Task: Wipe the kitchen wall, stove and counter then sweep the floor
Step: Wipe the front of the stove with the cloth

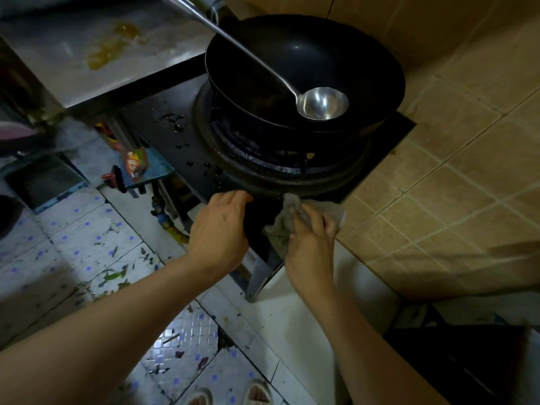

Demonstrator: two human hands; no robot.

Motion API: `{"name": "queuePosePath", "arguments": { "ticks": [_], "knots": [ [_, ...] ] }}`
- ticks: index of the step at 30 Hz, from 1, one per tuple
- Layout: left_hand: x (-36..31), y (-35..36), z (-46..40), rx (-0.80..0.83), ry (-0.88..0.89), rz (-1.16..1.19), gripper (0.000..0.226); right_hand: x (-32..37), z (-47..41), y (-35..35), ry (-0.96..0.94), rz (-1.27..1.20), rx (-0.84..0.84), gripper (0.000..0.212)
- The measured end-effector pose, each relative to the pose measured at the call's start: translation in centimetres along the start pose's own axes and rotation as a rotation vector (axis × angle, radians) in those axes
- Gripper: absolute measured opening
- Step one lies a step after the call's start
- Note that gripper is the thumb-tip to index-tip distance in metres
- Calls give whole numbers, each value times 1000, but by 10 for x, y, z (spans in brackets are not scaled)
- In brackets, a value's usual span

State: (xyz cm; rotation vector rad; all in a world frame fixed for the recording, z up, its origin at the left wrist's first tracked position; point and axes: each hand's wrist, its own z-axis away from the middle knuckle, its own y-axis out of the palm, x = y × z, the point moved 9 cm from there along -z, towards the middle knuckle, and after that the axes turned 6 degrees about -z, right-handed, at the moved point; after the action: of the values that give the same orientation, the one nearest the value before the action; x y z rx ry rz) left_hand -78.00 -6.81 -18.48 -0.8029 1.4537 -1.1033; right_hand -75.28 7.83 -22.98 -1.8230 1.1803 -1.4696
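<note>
Nearest, I log the floor (87, 258), tiled and strewn with scraps, unswept. Next, my right hand (312, 244), its grip clamped on a grey cloth (292, 211) pressed at the front edge of the black stove (163, 133). My left hand (219, 229) braces that edge, fingers straight. Beyond, a wok (321, 48) on the burner holds a steel ladle (321, 103). Farthest, a steel tabletop (87, 39) with a yellow spill. Risk, I judge: wiping deeper could nudge the wok and tip the ladle.
</note>
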Motion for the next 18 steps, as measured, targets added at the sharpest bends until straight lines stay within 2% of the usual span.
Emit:
{"name": "queuePosePath", "arguments": {
  "ticks": [5, 9, 11, 15, 18],
  "knots": [
    [22, -1, 7, -25, -42, 10, 58, 7, 2, -10, -163, 88, 110, 46],
    [35, -1, 6, -39, -56, 30, 57, -5, -20, 2, 14, 133, 46, 46],
    [41, -2, 4, -51, -62, 41, 56, 19, -14, 19, -55, 114, 78, 47],
    [51, -7, 3, -71, -86, 41, 56, 58, -24, 44, -223, 92, 251, 52],
    [62, -11, 3, -78, -113, 48, 59, 67, -32, 47, -259, 157, 217, 48]
  ]
}}
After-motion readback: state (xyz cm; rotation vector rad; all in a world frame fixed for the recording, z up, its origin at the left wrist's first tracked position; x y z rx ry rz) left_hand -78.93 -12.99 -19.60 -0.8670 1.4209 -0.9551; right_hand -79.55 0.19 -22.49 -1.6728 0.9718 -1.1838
